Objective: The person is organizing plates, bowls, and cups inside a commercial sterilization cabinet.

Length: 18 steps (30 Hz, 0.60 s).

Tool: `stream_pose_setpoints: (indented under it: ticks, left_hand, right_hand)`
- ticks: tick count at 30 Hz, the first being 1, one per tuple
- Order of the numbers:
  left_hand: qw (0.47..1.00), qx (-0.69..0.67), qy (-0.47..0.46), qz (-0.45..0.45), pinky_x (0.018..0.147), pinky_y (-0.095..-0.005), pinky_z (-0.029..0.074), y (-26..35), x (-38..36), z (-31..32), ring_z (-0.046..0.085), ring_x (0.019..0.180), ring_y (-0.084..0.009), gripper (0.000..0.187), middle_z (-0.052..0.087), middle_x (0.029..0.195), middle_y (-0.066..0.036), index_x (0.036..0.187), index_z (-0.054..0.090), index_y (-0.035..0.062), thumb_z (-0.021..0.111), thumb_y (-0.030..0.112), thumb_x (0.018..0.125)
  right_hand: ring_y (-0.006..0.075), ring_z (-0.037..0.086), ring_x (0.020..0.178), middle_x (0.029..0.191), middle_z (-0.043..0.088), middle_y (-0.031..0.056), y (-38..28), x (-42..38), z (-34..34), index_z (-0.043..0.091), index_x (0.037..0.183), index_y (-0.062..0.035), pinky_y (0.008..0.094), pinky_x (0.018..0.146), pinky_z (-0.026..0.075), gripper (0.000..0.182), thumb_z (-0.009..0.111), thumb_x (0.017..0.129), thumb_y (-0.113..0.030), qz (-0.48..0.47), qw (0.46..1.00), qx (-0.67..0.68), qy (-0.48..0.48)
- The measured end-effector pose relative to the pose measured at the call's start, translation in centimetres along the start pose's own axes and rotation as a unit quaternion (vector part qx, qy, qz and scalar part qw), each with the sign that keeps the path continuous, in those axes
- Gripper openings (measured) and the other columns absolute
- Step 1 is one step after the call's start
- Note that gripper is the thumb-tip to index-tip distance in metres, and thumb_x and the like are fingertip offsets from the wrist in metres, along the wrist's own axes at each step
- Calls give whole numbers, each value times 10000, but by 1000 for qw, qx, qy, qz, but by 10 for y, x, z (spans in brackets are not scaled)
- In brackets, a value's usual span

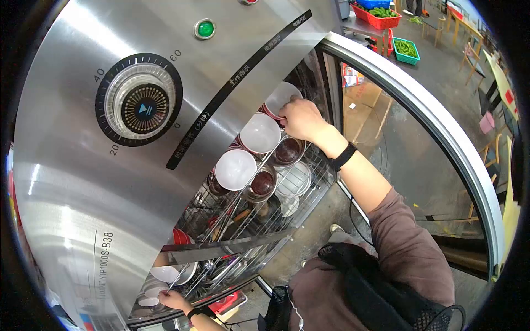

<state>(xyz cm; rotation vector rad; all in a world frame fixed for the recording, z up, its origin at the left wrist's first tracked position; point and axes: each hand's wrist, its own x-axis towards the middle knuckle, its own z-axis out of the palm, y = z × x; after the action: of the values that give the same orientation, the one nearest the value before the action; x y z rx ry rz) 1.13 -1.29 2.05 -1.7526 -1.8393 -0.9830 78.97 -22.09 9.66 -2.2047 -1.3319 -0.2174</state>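
My right hand [302, 118], with a dark wristband, reaches into an open steel cabinet. Its fingers are closed on the rim of a white-lined, red-sided bowl [280, 98]. Two similar bowls, a middle one [260, 133] and a nearer one [236, 169], stand beside it on a wire rack [309, 182]. Dark-bottomed round containers [260, 184] sit close by. Low at the left, my left hand [173, 300] has its fingers closed beside white bowls [149, 302] on a lower level; what they pinch is too small to make out.
The cabinet's steel front [72, 182] carries a timer dial [144, 107] and a green light [205, 28]. Its framed glass door [441, 129] stands open on the right. Beyond are a cardboard box [364, 107], a teal basket of green vegetables [406, 49] and wooden chairs [473, 58].
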Motion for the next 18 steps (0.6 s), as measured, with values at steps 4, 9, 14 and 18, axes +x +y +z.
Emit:
stream_pose_setpoints:
  ticks: [4,9,14,18]
  left_hand:
    - [1000,-10,21,10,883,-530,456,-5,-1,6,589,921,-467,197,654,922,-271,936,661,-77,572,-5,776]
    - [998,1,58,19,851,-536,437,-7,-4,11,560,881,-437,88,605,861,-218,835,612,-29,568,-34,759]
    - [998,-9,56,-3,847,-530,436,10,-4,4,551,881,-435,73,592,851,-211,825,602,-26,571,-39,760]
    - [998,-5,64,17,840,-525,430,7,-4,7,546,880,-435,74,587,847,-212,823,591,-27,563,-42,757]
  right_hand:
    - [372,684,1099,995,752,165,6,12,-3,784,928,-69,483,897,567,193,630,877,-174,26,989,-26,-142]
    - [391,721,1105,1147,746,245,18,31,4,763,1109,18,454,927,584,350,608,807,-66,-23,978,-32,-203]
    - [412,708,1118,1158,737,260,44,59,41,754,1130,1,459,932,577,364,587,808,-24,-94,979,52,-175]
    - [417,682,1154,1195,728,237,23,67,-2,763,1155,-95,478,958,553,379,581,832,-16,-67,975,30,-212]
